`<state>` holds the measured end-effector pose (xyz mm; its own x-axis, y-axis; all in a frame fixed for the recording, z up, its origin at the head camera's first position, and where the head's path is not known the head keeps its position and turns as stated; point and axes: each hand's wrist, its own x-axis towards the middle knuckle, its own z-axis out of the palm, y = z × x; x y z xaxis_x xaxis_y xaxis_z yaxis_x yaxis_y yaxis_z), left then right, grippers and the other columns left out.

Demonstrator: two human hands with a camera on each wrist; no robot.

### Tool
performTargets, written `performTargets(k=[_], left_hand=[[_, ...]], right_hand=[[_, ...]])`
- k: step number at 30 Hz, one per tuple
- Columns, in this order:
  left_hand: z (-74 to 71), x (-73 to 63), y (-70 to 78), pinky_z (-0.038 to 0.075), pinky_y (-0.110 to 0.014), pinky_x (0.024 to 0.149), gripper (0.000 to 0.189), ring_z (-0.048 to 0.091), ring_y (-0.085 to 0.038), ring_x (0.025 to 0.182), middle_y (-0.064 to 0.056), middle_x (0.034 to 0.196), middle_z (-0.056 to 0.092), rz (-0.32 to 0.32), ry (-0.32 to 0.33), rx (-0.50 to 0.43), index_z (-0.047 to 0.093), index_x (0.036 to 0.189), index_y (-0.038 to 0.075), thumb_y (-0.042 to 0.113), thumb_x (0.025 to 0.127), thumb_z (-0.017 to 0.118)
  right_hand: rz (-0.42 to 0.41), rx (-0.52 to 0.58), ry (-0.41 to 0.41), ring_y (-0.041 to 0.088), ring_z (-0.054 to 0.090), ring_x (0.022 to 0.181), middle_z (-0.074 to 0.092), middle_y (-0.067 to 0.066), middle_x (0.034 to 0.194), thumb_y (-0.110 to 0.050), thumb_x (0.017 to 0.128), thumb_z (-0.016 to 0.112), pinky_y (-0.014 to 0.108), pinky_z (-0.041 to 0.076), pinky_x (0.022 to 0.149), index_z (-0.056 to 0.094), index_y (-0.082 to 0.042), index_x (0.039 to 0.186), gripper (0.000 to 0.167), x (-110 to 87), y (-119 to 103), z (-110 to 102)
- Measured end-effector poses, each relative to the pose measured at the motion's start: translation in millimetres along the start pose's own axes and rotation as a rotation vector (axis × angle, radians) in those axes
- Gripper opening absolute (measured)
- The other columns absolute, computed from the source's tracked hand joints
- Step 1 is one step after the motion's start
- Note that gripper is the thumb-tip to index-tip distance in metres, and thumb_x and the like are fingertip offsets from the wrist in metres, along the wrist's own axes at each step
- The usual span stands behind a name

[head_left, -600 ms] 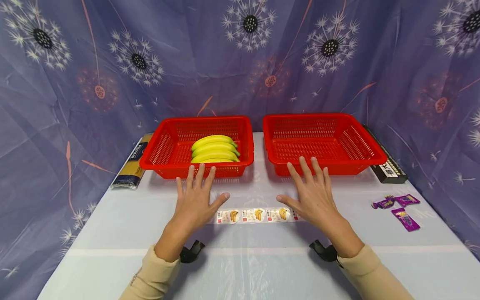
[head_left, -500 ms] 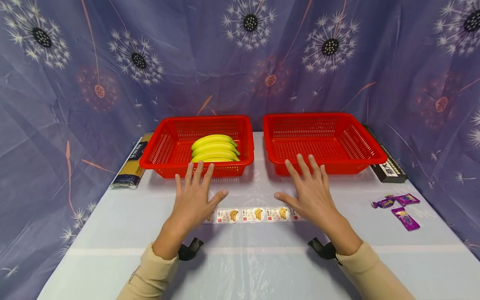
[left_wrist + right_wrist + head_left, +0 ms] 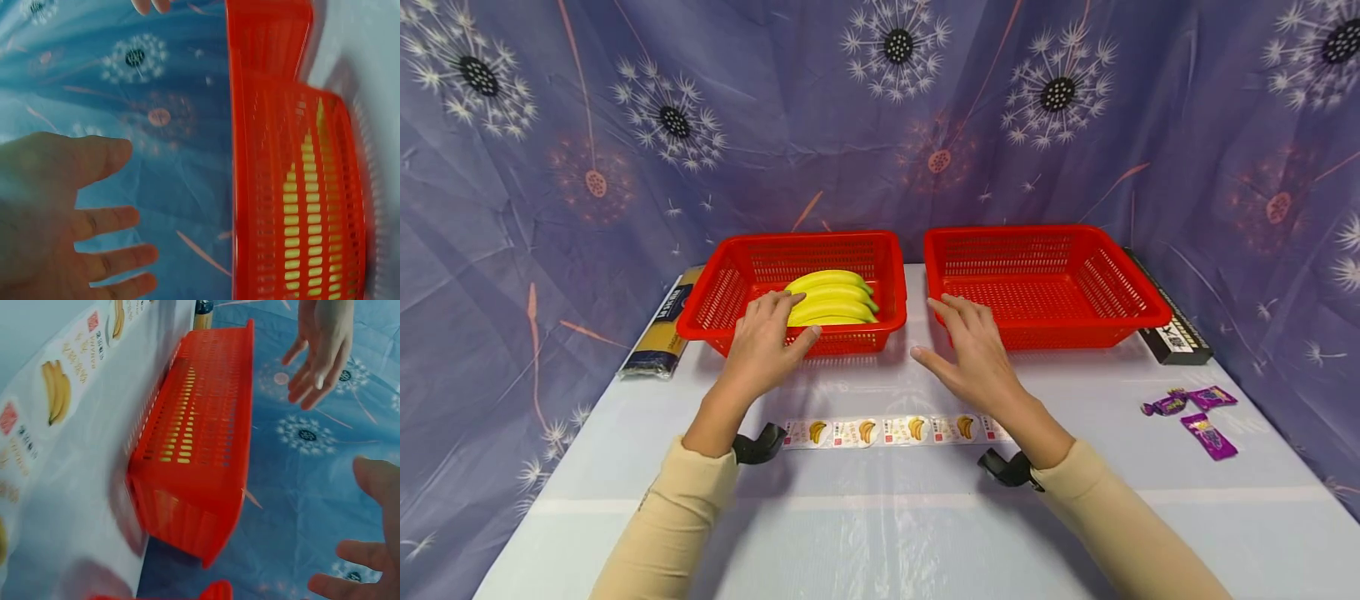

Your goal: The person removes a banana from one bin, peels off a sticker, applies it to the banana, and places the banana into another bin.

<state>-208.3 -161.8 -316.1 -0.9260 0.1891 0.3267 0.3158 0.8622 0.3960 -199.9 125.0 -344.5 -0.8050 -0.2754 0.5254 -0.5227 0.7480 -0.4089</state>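
Note:
A bunch of yellow bananas (image 3: 831, 307) lies in the red basket on the left (image 3: 857, 340); in the left wrist view it shows only through the slots of the basket wall (image 3: 250, 187). My left hand (image 3: 763, 342) hovers over the front rim of that basket, fingers spread and slightly bent, holding nothing. Farther right, my right hand (image 3: 976, 358) is held in the air before the near left corner of the second red basket (image 3: 1067, 335), also holding nothing. In the right wrist view my left hand (image 3: 325, 350) appears beyond the basket rim.
A strip of banana stickers (image 3: 895, 431) runs across the white table below the hands. Several purple wrapped candies (image 3: 1210, 437) lie at the right. A black box (image 3: 1180, 340) stands beside the right basket, and a pasta packet (image 3: 658, 333) lies beside the left one.
Both hands have moved: the left forward and slightly left to the basket's rim, the right to the left and a little forward. Their fingers are more bent than before. The bananas and baskets stay put.

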Motion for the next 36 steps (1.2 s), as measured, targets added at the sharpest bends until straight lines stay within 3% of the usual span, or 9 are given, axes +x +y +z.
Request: performTargets(k=[3, 9, 14, 18, 27, 36], left_hand=[[-2.7, 16.2, -11.2, 0.034, -0.053, 0.1, 0.055, 0.037, -0.035, 0.125, -0.019, 0.134, 0.046, -0.016, -0.034, -0.047, 0.045, 0.137, 0.008, 0.032, 0.09, 0.059], [-2.1, 44.9, -35.6, 0.035, -0.053, 0.102, 0.055, 0.038, -0.035, 0.123, -0.018, 0.138, 0.043, -0.075, -0.193, -0.161, 0.041, 0.139, 0.007, 0.031, 0.092, 0.057], [4.6, 59.1, -52.0, 0.033, -0.055, 0.106, 0.056, 0.038, -0.038, 0.13, -0.019, 0.144, 0.039, -0.137, -0.293, -0.237, 0.038, 0.141, 0.01, 0.032, 0.094, 0.056], [9.2, 66.4, -60.8, 0.032, -0.055, 0.107, 0.056, 0.036, -0.039, 0.132, -0.022, 0.145, 0.038, -0.178, -0.362, -0.277, 0.037, 0.142, 0.009, 0.031, 0.094, 0.056], [15.4, 81.3, -72.6, 0.041, -0.051, 0.102, 0.055, 0.046, -0.04, 0.125, -0.024, 0.138, 0.044, -0.194, -0.494, -0.248, 0.038, 0.14, 0.005, 0.027, 0.093, 0.057], [17.9, 92.7, -80.2, 0.036, -0.051, 0.106, 0.05, 0.045, -0.035, 0.124, -0.019, 0.137, 0.047, -0.184, -0.632, -0.175, 0.048, 0.134, 0.007, 0.029, 0.091, 0.059]], right_hand=[[0.024, 0.083, -0.016, 0.032, 0.038, 0.129, 0.043, 0.013, 0.142, -0.037, 0.083, 0.068, 0.054, 0.035, 0.105, 0.042, -0.012, 0.14, 0.067, 13.0, -2.6, 8.9], [0.107, 0.179, -0.108, 0.029, 0.041, 0.131, 0.041, 0.01, 0.143, -0.04, 0.086, 0.064, 0.054, 0.038, 0.103, 0.038, -0.011, 0.141, 0.068, 33.6, -4.3, 26.9], [0.188, 0.23, -0.176, 0.03, 0.05, 0.122, 0.037, 0.008, 0.147, -0.045, 0.087, 0.061, 0.052, 0.043, 0.098, 0.033, -0.016, 0.144, 0.07, 44.2, -3.7, 40.1], [0.225, 0.243, -0.195, 0.031, 0.045, 0.13, 0.035, 0.009, 0.148, -0.045, 0.088, 0.06, 0.052, 0.038, 0.104, 0.032, -0.014, 0.145, 0.071, 51.8, -3.2, 48.7], [0.278, 0.259, -0.175, 0.032, 0.042, 0.132, 0.039, 0.013, 0.145, -0.043, 0.088, 0.06, 0.051, 0.034, 0.109, 0.038, -0.009, 0.142, 0.068, 63.6, 2.1, 63.2], [0.27, 0.269, -0.162, 0.029, 0.036, 0.138, 0.035, 0.01, 0.15, -0.04, 0.089, 0.06, 0.047, 0.029, 0.113, 0.041, -0.005, 0.141, 0.066, 65.2, 13.4, 76.3]])
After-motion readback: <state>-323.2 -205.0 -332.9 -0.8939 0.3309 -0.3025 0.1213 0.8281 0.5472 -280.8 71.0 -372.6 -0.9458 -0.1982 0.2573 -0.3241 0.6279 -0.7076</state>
